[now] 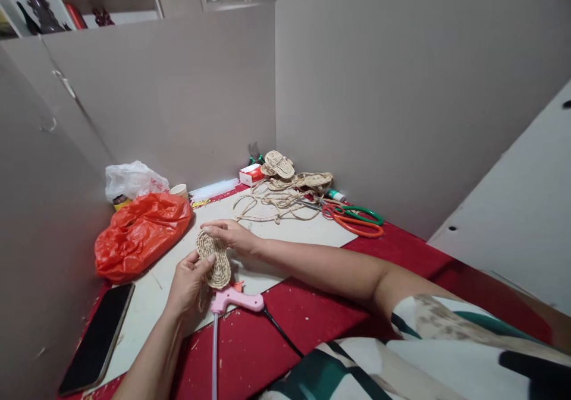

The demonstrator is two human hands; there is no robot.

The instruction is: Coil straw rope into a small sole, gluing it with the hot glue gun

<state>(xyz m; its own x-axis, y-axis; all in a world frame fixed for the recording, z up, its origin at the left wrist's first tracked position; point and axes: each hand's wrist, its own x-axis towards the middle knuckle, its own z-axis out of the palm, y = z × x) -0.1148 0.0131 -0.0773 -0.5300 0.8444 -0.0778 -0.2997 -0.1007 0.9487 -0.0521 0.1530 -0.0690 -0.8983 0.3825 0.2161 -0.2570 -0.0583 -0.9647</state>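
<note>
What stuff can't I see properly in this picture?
Head view:
Woven piece: far side, turned away.
Red bag: contents, hidden by its plastic.
Long stick: lower end, cut off by the bottom edge.
Black cord: other end, hidden behind the clothes.
Box: print, too small.

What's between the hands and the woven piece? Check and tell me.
Nothing visible: the left hand pinches the woven piece from one side, and the right hand holds its upper end. The pink glue gun shows just below the piece's lower end, not between it and either hand.
</note>
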